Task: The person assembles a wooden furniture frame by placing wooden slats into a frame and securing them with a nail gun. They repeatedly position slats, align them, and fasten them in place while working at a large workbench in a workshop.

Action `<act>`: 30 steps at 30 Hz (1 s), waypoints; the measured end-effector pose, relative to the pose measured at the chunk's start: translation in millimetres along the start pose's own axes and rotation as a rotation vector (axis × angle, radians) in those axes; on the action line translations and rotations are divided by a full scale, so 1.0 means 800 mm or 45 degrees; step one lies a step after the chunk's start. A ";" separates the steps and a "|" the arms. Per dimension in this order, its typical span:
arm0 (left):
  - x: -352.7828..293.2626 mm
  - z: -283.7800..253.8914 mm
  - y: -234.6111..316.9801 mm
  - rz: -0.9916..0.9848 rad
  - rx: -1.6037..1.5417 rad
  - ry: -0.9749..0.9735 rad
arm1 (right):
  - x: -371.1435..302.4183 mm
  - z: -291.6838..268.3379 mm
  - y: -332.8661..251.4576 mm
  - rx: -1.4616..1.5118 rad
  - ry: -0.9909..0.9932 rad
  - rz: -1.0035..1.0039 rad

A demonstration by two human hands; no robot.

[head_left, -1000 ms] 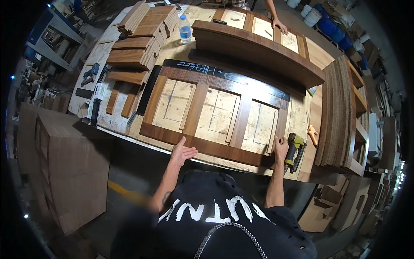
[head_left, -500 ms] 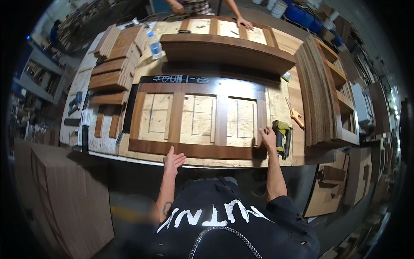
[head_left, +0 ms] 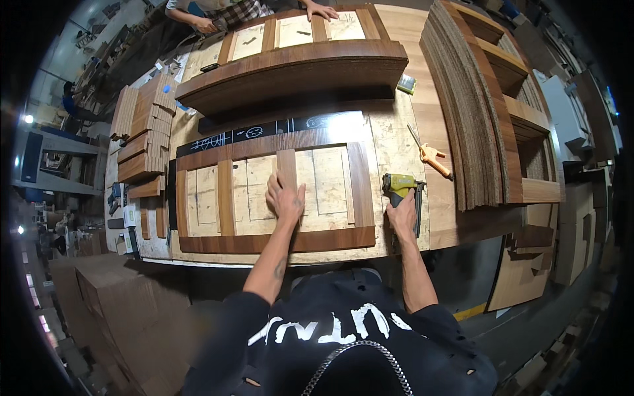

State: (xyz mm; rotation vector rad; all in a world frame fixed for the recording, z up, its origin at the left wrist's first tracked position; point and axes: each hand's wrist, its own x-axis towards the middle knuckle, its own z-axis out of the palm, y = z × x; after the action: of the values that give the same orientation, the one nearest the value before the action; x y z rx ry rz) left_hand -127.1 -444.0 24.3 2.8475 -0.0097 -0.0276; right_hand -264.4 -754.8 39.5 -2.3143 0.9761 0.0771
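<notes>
A brown wooden frame (head_left: 277, 243) with upright slats lies flat on the worktable in front of me. My left hand (head_left: 286, 201) rests over its middle slat (head_left: 286, 165), fingers apart and holding nothing. To the right of the frame, my right hand (head_left: 402, 216) is wrapped round the handle of a green and black nail gun (head_left: 401, 183). Part of the handle is hidden by my fingers. Along the frame's far side runs a black strip (head_left: 264, 131) with white markings.
Beyond the frame stands a stack of long brown panels (head_left: 297, 72); a co-worker's hand (head_left: 321, 11) touches another slatted frame there. Orange-handled pliers (head_left: 432, 157) lie right of the nail gun, near tall stacked frames (head_left: 462, 105). Wooden pieces (head_left: 142, 145) are piled at left.
My left hand has moved from the frame's near edge onto its middle slat. My right hand has left the frame's right end and closed on the nail gun. The view has shifted right.
</notes>
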 end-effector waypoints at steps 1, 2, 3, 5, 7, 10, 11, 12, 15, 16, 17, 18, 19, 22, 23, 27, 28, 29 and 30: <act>0.013 0.019 0.005 0.038 0.081 0.031 | 0.010 -0.008 0.001 0.022 -0.066 0.002; 0.023 0.034 0.010 -0.005 0.119 0.070 | 0.022 -0.013 0.008 0.106 -0.069 -0.037; 0.033 0.047 0.010 -0.052 0.158 0.109 | 0.031 -0.023 0.017 0.078 -0.179 -0.005; 0.047 0.054 0.018 -0.108 0.172 0.140 | 0.039 -0.054 0.026 0.178 -0.244 -0.030; 0.045 0.048 0.028 -0.155 0.111 0.121 | 0.060 -0.080 0.033 0.315 -0.274 -0.095; 0.045 0.050 0.028 -0.222 0.177 0.098 | 0.084 -0.139 -0.008 0.718 -0.560 0.221; 0.047 0.052 0.029 -0.231 0.184 0.085 | 0.099 -0.152 -0.015 0.774 -0.679 0.200; 0.050 0.055 0.028 -0.235 0.197 0.084 | 0.111 -0.164 -0.029 0.727 -0.773 0.155; 0.049 0.061 0.028 -0.239 0.234 0.064 | 0.149 -0.192 -0.105 0.218 -1.020 0.076; 0.052 0.061 0.030 -0.244 0.247 0.071 | 0.159 -0.186 -0.123 0.162 -0.964 -0.097; 0.057 0.061 0.033 -0.242 0.259 0.075 | 0.163 -0.178 -0.145 0.107 -0.904 -0.264; 0.052 0.061 0.028 -0.256 0.265 0.095 | 0.166 -0.171 -0.182 0.012 -0.883 -0.291; 0.046 0.058 0.026 -0.276 0.267 0.094 | 0.174 -0.154 -0.199 -0.058 -0.852 -0.366; 0.048 0.055 0.026 -0.259 0.268 0.104 | 0.213 -0.100 -0.188 -0.033 -0.794 -0.573; 0.049 0.055 0.026 -0.241 0.267 0.118 | 0.219 -0.090 -0.191 -0.115 -0.804 -0.544; 0.049 0.054 0.027 -0.211 0.272 0.123 | 0.227 -0.068 -0.187 -0.375 -0.781 -0.456; 0.053 0.054 0.027 -0.216 0.274 0.123 | 0.229 -0.067 -0.182 -0.403 -0.748 -0.468; 0.053 0.054 0.026 -0.219 0.272 0.119 | 0.230 -0.067 -0.178 -0.430 -0.714 -0.480; 0.052 0.055 0.025 -0.221 0.269 0.115 | 0.232 -0.066 -0.177 -0.377 -0.716 -0.486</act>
State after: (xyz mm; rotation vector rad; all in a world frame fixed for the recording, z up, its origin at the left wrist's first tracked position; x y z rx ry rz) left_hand -86.4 -476.3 -12.7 3.0486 0.2689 0.0694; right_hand -45.2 -825.1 104.1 -2.4868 0.2479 0.7110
